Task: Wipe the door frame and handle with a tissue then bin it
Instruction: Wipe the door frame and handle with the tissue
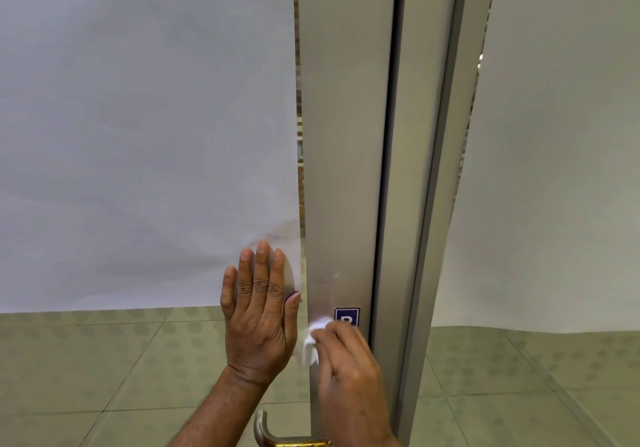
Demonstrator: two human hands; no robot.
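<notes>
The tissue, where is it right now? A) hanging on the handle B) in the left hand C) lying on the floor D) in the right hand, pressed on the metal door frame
D: the white tissue is bunched in the right hand against the door frame, while the left hand lies flat and holds nothing.

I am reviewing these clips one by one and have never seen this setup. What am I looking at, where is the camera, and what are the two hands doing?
No machine here: a person wears one wide-angle camera on the head, looking forward and down at their own bare hands. The left hand lies flat, fingers spread, against the paper-covered glass door. The right hand presses a white tissue against the grey metal door frame, just beside a small blue sticker. The door handle shows at the bottom edge, below both hands, untouched. No bin is in view.
</notes>
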